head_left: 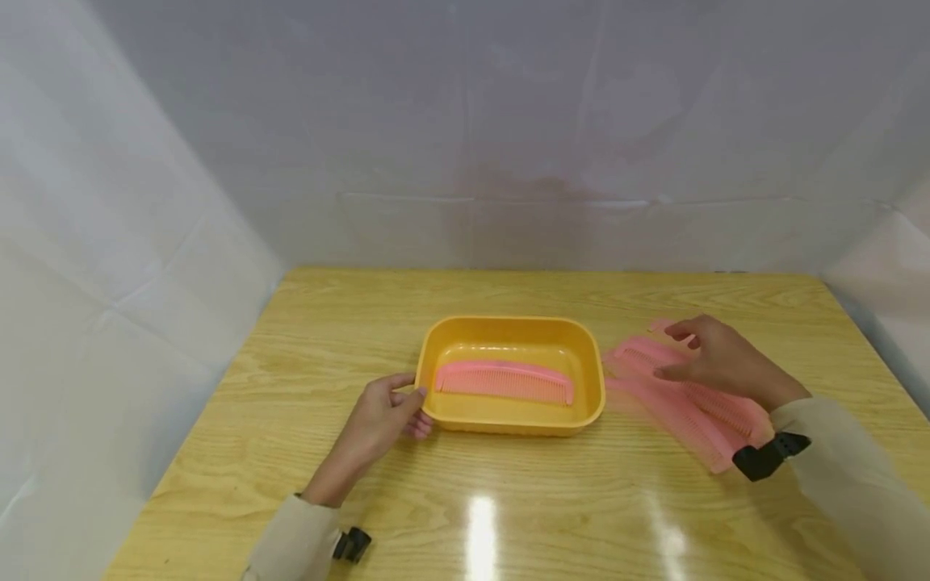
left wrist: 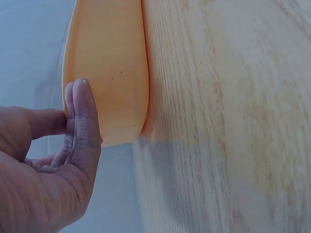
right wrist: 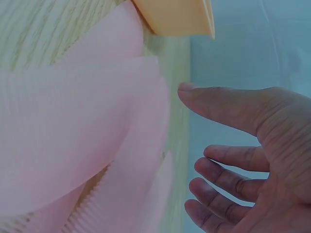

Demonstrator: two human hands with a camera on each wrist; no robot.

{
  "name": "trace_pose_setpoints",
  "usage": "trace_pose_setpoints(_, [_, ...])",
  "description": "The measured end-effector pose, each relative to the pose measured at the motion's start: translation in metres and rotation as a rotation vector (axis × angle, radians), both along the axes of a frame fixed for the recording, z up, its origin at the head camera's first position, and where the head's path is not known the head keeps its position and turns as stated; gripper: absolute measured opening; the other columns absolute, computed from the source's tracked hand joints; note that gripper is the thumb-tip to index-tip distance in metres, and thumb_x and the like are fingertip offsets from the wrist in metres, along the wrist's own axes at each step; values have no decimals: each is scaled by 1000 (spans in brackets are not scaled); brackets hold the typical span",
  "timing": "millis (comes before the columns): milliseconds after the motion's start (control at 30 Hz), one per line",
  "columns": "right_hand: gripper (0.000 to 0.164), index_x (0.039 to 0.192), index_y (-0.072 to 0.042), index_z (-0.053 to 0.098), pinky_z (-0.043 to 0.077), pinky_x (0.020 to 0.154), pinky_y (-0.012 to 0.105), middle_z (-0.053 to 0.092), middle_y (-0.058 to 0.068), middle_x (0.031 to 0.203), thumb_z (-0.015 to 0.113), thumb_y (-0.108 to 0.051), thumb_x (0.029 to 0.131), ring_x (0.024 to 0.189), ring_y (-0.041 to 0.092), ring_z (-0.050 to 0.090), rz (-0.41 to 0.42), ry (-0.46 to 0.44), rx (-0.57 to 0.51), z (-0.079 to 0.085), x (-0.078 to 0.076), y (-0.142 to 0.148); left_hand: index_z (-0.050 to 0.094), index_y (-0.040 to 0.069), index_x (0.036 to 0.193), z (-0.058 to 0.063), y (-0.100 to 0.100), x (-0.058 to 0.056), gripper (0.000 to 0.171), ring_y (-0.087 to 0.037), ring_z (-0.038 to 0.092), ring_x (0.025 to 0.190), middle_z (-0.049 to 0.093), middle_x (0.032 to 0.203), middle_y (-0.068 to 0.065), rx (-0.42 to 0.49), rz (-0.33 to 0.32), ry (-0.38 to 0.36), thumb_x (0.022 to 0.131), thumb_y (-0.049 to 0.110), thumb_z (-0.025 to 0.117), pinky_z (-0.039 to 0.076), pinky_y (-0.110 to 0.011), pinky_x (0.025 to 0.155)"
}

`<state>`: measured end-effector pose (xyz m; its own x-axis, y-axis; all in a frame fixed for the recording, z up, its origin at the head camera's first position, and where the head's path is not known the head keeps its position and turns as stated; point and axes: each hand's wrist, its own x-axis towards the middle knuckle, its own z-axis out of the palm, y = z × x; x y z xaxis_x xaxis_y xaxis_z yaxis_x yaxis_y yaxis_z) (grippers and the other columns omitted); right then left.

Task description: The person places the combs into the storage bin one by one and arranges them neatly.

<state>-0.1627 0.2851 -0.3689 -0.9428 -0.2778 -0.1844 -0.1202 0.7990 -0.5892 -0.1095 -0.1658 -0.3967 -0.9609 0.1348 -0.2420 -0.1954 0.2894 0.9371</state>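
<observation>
A yellow plastic basin (head_left: 508, 428) sits mid-table in the head view, with one pink comb (head_left: 504, 381) lying inside, teeth toward the front. At the basin's left end, my left hand (head_left: 378, 420) pinches the rim, thumb on top and fingers along the outer wall; the left wrist view shows the fingers against that wall. To the right lies an overlapping pile of pink combs (head_left: 697, 407). Over this pile hovers my right hand (head_left: 715, 363), its fingers apart and nothing between them. In the right wrist view a gap separates thumb and fingertips from the combs (right wrist: 82, 121).
The wood-grain table (head_left: 312, 355) carries the basin and the comb pile. A pale sheet (head_left: 465, 161) hangs behind the table and along both sides. The pile's left end lies close to the basin's right end.
</observation>
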Motion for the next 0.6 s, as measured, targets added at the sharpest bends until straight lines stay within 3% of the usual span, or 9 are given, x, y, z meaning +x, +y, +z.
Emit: trace_pose_setpoints(600, [81,137,16,49,57,83,55,53,37,132,82,-36,85,114,50,54,-20,-24,9,-19,15,27,48,-9,141,2,0,1,39,-28,70,70,71,84,-24,0,3,-7,105,7,52,64,-43,68])
